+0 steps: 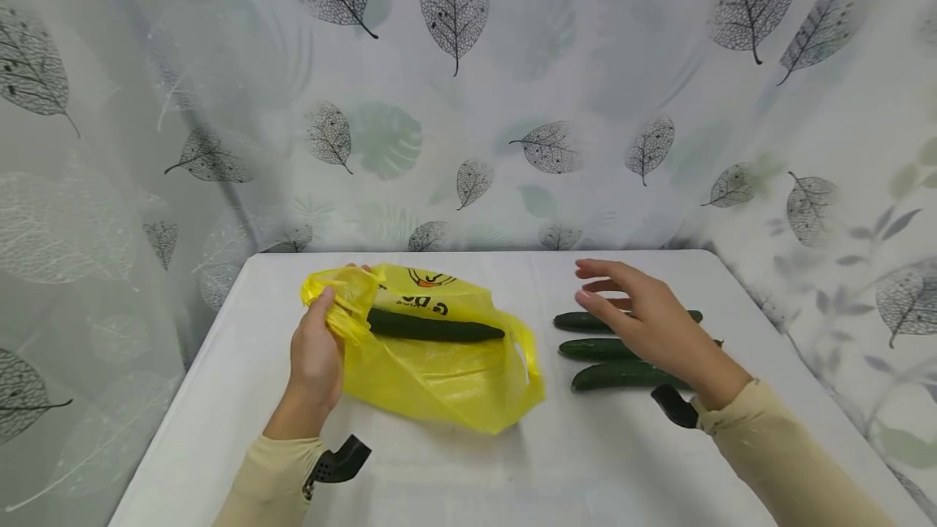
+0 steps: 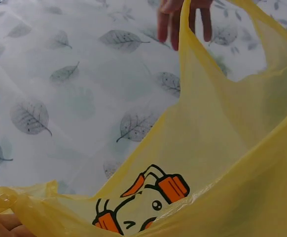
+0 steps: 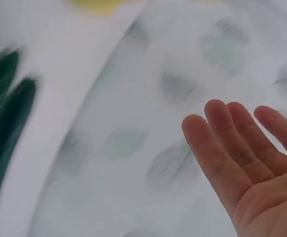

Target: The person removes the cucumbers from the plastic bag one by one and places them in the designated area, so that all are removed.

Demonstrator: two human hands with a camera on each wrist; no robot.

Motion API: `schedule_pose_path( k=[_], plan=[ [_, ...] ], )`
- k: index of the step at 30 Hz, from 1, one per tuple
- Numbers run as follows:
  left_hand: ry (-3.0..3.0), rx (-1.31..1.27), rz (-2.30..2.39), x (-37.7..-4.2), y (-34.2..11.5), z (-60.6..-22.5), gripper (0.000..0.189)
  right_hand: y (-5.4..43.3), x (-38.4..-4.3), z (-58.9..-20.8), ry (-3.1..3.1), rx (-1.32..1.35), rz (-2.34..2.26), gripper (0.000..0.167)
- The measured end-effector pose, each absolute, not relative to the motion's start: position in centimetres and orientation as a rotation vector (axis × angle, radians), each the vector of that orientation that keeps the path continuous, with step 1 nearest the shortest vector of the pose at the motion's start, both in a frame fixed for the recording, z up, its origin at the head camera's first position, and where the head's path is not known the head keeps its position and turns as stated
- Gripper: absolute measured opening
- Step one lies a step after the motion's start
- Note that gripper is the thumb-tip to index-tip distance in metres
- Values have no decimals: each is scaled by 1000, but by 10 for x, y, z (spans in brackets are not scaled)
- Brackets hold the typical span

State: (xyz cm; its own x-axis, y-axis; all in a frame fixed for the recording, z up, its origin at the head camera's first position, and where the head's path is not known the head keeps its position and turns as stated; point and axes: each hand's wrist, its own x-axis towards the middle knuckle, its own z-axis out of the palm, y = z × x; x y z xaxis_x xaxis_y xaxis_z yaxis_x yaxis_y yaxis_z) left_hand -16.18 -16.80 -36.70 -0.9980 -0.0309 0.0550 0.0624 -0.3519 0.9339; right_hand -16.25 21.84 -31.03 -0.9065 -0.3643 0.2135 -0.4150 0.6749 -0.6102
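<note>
My left hand [image 1: 316,356] grips the gathered left edge of a yellow plastic bag [image 1: 432,385], thumb in front and fingertips showing behind. One cucumber [image 1: 435,327] lies lengthwise in the bag, below printed lettering. In the left wrist view, an orange-and-black cartoon print [image 2: 143,202] shows on the yellow film. My right hand [image 1: 644,311] hovers over three cucumbers [image 1: 618,375] lying side by side on the right of the table. Its fingers point left, extended and spread from the thumb, with nothing in them. The right wrist view shows the bare palm [image 3: 267,202].
A white-covered table [image 1: 586,462] carries everything. Behind it and at both sides hang pale curtains [image 1: 498,96] printed with leaves. A black camera mount [image 1: 340,459] sits on the left wrist and another [image 1: 675,407] on the right.
</note>
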Motion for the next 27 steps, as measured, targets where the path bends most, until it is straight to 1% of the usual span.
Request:
schedule_pose_path(
  k=[5,9,17,21,27],
  plan=[
    [-1772,-46,-2546,-161,-168,-368,54,168,-161,-287,-2750,782,1159,51],
    [-1791,-66,-2537,-160,-169,-370,53,130,-155,-272,-2706,903,1270,48],
    [-1815,-62,-2521,-159,-169,-371,53,70,-148,-251,-2614,1092,1551,42],
    [-1809,-48,-2515,-159,-170,-371,53,49,-154,-255,-2610,1139,1635,44],
    [-1774,-48,-2525,-160,-168,-368,52,39,-174,-284,-2681,1111,1690,48]
  ],
)
